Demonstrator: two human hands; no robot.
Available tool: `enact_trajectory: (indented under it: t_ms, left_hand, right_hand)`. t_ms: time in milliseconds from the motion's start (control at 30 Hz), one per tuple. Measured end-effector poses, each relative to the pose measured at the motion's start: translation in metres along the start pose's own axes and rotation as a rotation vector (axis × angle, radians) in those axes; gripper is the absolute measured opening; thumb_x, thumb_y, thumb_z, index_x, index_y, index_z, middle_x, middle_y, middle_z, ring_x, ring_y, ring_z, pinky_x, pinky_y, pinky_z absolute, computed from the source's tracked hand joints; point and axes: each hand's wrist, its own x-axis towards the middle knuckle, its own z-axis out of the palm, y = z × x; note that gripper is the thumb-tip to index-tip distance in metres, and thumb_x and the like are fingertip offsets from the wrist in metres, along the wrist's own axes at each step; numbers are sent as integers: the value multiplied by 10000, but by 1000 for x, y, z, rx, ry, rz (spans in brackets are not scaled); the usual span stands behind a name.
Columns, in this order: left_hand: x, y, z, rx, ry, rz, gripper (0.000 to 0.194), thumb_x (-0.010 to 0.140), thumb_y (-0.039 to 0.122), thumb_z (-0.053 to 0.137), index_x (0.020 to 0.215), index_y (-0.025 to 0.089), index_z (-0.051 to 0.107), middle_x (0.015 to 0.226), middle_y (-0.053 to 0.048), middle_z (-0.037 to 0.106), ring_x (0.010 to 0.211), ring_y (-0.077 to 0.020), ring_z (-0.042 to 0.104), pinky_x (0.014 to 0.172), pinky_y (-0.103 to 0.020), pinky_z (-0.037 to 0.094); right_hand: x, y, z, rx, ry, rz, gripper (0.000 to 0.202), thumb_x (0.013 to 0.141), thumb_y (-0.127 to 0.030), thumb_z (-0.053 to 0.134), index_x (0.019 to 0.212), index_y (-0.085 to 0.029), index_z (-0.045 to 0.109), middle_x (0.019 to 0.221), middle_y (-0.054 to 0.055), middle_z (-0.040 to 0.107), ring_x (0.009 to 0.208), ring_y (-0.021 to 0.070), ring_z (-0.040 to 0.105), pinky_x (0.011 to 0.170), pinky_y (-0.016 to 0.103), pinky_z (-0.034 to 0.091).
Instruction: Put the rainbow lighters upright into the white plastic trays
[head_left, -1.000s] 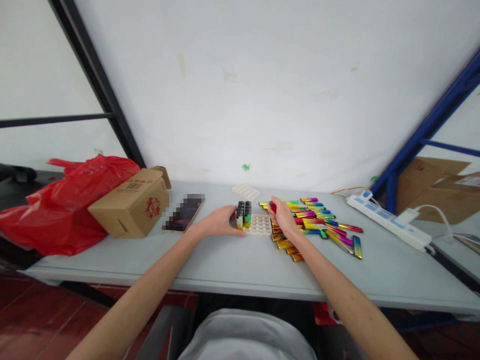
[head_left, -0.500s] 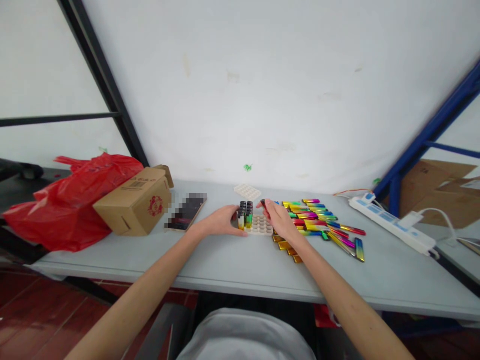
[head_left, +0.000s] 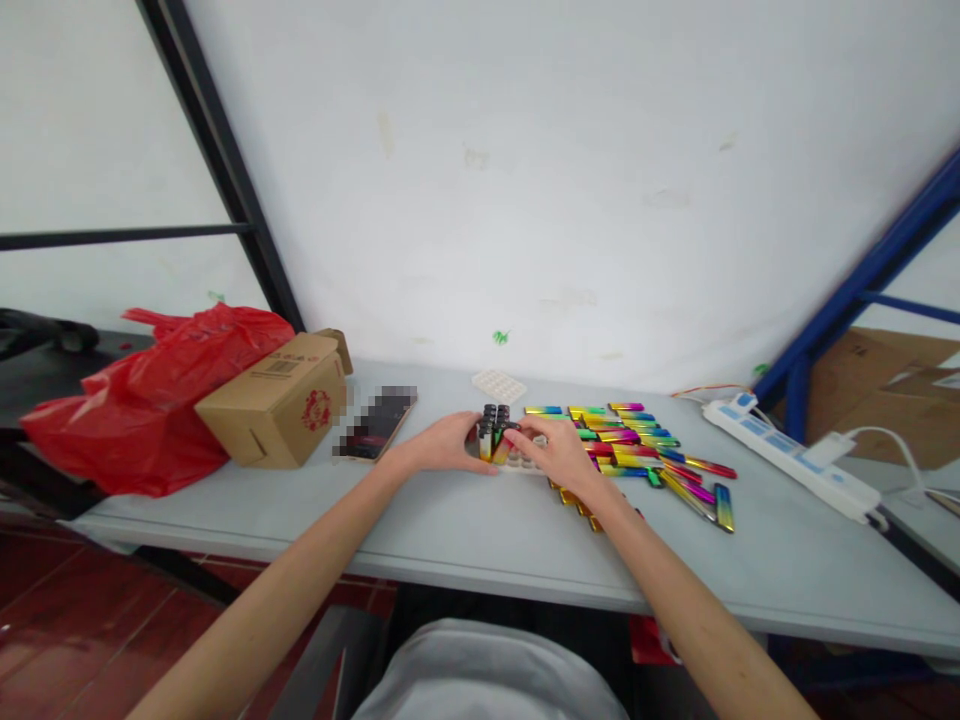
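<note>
We see the right hand (head_left: 561,452) pinching one tilted lighter (head_left: 503,449) near its black top, at the tray (head_left: 527,464); the left hand (head_left: 450,442) curves round the upright lighters (head_left: 487,440), thumb and fingers apart, contact we can't tell; loose lighters (head_left: 634,453) lie to the right; we judge all light, stiff, slick-sided; we'd pinch near the black end.

We wear a light grey top (head_left: 491,680), plain, with a rounded, softly creased front. Our left forearm (head_left: 300,575) and right forearm (head_left: 675,590) are slim and bare, tapering toward a bare left hand (head_left: 448,442) and a bare right hand (head_left: 561,455). Past the grey cloth lies a black patch (head_left: 600,630) (clothing or shadow, we cannot tell which).
</note>
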Motion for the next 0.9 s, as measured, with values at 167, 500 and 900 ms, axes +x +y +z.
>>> enact_trajectory:
  t_ms: [167, 500, 900]
  left_hand:
    - [0, 3, -1, 5, -6, 2, 724, 648, 779, 795, 1051, 195, 652, 954, -66, 712, 813, -269, 643, 680, -343, 453]
    - [-1, 4, -3, -42, -17, -35, 731, 640, 721, 822, 1122, 196, 661, 1039, -78, 728, 888, -285, 667, 750, -351, 496]
    - [-1, -1, -1, 14, -4, -55, 739, 624, 756, 807, 1080, 197, 649, 1035, -96, 722, 886, -299, 673, 756, -370, 512]
  right_hand:
    - [0, 9, 2, -118, -95, -92, 426, 1025, -571, 567, 803, -233, 700, 770, 52, 732, 686, 198, 616, 658, 303, 406]
    - [3, 31, -24, -432, 30, -11, 462, 1126, -450, 334, 911, -232, 680, 860, 72, 723, 828, 225, 648, 811, 326, 456]
    - [-17, 119, -97, -706, -75, 289, 387, 981, -140, 512, 1321, -138, 697, 1343, 178, 702, 1278, 284, 635, 1142, 396, 430]
